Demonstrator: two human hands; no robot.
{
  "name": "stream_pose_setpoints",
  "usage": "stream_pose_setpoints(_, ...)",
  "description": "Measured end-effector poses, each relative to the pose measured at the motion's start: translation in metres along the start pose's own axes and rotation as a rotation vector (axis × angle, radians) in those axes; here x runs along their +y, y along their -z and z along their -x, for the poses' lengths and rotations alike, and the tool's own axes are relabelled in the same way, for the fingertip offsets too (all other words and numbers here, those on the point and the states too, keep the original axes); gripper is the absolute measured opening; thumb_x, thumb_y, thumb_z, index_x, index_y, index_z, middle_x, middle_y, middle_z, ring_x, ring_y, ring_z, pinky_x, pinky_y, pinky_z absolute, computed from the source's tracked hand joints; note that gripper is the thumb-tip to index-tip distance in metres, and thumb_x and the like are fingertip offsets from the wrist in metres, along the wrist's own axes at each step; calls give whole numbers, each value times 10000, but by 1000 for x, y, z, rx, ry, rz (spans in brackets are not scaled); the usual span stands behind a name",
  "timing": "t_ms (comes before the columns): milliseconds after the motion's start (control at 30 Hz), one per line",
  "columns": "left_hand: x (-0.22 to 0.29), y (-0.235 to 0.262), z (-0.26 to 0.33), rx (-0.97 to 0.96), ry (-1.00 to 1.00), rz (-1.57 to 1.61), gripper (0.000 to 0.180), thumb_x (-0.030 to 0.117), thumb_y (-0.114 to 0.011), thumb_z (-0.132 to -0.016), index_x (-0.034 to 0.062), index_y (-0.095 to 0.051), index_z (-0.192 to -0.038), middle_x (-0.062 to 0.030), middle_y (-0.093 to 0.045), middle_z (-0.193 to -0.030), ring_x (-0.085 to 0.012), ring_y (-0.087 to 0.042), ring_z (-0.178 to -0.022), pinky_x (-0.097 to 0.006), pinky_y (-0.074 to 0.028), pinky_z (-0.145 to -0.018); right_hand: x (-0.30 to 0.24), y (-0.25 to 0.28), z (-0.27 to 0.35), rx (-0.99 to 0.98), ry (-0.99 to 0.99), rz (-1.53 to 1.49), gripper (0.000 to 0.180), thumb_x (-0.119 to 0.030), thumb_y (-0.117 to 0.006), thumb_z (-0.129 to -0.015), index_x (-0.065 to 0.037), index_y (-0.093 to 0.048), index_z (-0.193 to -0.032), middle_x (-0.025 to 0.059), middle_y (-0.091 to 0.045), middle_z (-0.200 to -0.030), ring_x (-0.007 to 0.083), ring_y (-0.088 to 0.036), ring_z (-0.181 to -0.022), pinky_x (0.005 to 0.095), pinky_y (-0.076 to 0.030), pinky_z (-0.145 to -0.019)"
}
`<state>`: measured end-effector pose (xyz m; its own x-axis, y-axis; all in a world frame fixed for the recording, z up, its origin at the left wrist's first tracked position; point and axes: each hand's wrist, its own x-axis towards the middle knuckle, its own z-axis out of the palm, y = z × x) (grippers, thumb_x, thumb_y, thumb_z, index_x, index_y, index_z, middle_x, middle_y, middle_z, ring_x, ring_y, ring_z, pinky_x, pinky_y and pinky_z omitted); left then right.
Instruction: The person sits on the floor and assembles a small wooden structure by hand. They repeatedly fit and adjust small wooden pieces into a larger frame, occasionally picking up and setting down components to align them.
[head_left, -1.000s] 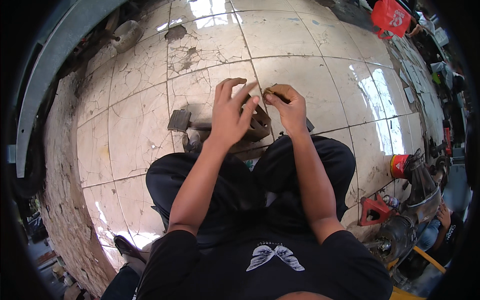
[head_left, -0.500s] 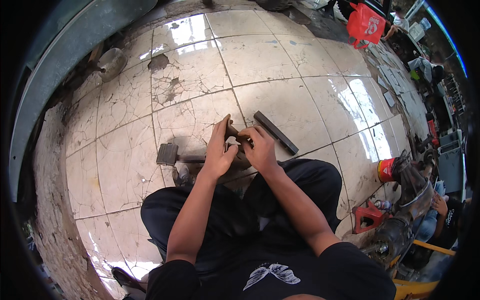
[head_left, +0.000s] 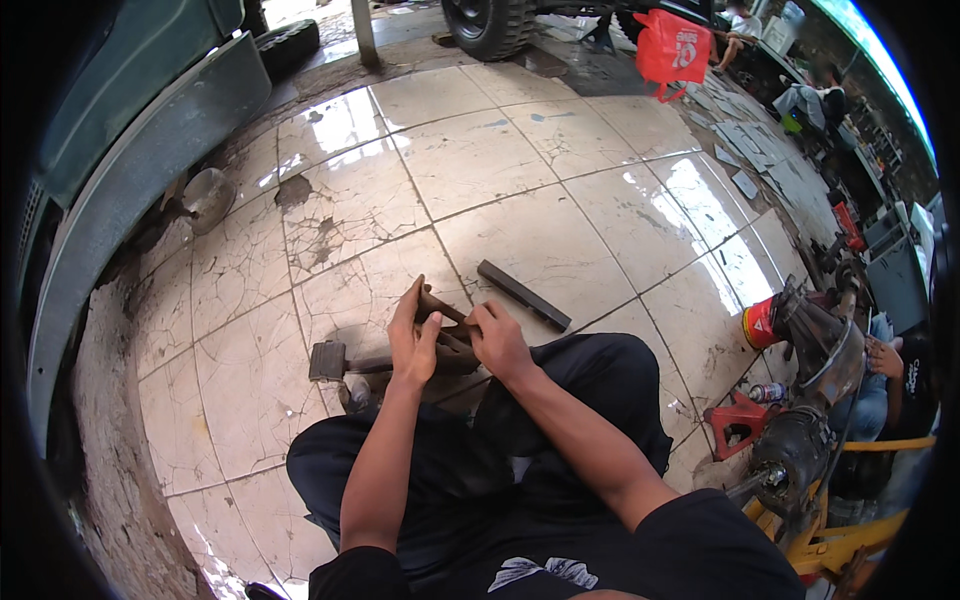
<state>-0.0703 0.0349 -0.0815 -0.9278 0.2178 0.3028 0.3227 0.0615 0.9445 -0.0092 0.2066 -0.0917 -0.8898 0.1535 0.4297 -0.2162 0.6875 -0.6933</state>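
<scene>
In front of my crossed legs, both hands are closed on a rusty brown metal part (head_left: 445, 308) with a flat, slightly curved face. My left hand (head_left: 411, 340) grips its left end, fingers behind and thumb in front. My right hand (head_left: 500, 342) pinches its right end. Below the hands, a further brown metal piece (head_left: 455, 357) is partly hidden by them. A block-headed hammer (head_left: 327, 361) lies left of my left hand, its handle running toward that piece. Beyond my right hand, a dark square metal bar (head_left: 523, 295) lies slantwise on the tiles.
Cracked cream tiles (head_left: 520, 225) surround me. To the right stand a red jack stand (head_left: 735, 425), a red can (head_left: 760, 322) and a greasy vehicle axle (head_left: 825, 370); a person's hand (head_left: 883, 357) is behind it. A grey metal panel (head_left: 130, 170) curves along the left. Farther off are a tyre (head_left: 487, 28) and a red bag (head_left: 672, 52).
My view has tilted upward, so the far tyre now shows. The right hand's fingers have closed in at the part's right end, and more of its face is visible.
</scene>
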Motion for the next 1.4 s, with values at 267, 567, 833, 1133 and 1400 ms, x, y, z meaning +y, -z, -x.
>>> stream_pose_setpoints(267, -2, -3, -2, -3, 49, 53, 636, 140, -620, -954, -52, -509, -1549, -243, -628, -1452, -315, -601, -1339, -409, -438, -1159, -10, 3, -24, 44, 275, -78, 84, -12, -685, -891, -33, -649, -964, 179, -622, -955, 402, -656, -892, 486, -534, -760)
stream_pose_setpoints(567, -16, -2, -3, 44, -42, -6, 616, 153, -646, -945, -12, -547, -1530, -237, -661, -1387, -308, -634, -1281, -403, -471, -1117, 16, -2, -5, -47, 60, -19, 90, -3, -672, -900, -53, -647, -972, 186, -636, -996, 469, -659, -932, 554, -530, -784)
stream_pose_setpoints(833, 0, -3, -2, 48, -25, -85, 622, 105, -646, -916, -52, -541, -1510, -266, -657, -1380, -358, -650, -1269, -407, -491, -1093, 3, -3, -30, -2, 287, 78, 109, -22, -753, -868, -58, -663, -918, 143, -600, -863, 388, -652, -788, 494, -524, -693)
stream_pose_setpoints(1133, 9, -5, -6, 91, -16, -98, 662, 146, -667, -875, -70, -547, -1489, -301, -638, -1386, -454, -635, -1265, -461, -497, -1097, 13, 7, -23, -31, 145, 73, 130, 29, -773, -825, -45, -670, -855, 149, -620, -822, 380, -669, -766, 456, -525, -661)
stream_pose_setpoints(1400, 12, -4, -11, 90, -48, -172, 673, 144, -670, -853, -58, -553, -1485, -300, -637, -1385, -473, -620, -1270, -477, -501, -1092, 5, 8, -38, -100, 181, 72, 151, 36, -793, -802, -37, -677, -864, 148, -631, -824, 388, -669, -776, 454, -525, -670)
